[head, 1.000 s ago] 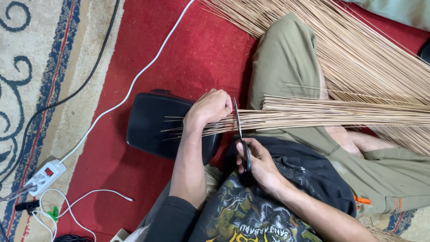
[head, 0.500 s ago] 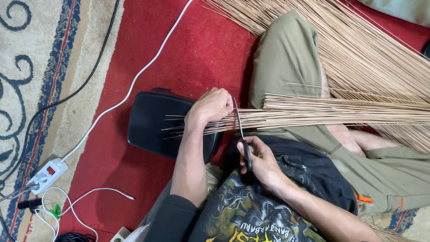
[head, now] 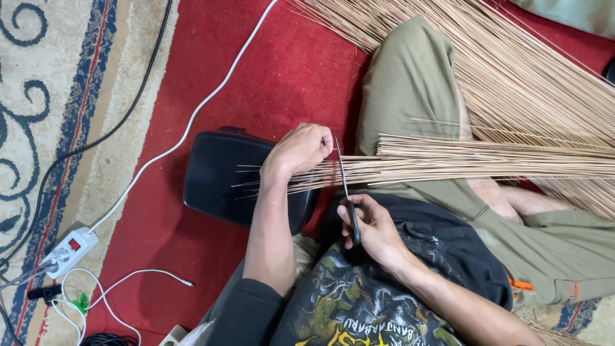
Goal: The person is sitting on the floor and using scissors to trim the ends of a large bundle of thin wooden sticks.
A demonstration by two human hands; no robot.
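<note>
The carpet (head: 282, 70), red, carries a big pile (head: 512, 70) of thin tan sticks, fanned out beyond the knee. A smaller bundle (head: 461, 160) lies across the lap, its ends over a black tray (head: 221, 179). The left hand (head: 301, 150) is clenched on that bundle near its tips, as it was a second ago. The right hand (head: 371, 224) grips scissors (head: 344, 186); their blades have edged slightly in at the sticks beside the left hand. Little else has shifted, so the trimming looks mid-cut.

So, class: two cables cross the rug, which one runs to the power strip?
The white cable: it curves down across the red rug to the white power strip. The black cable passes to its left.
</note>
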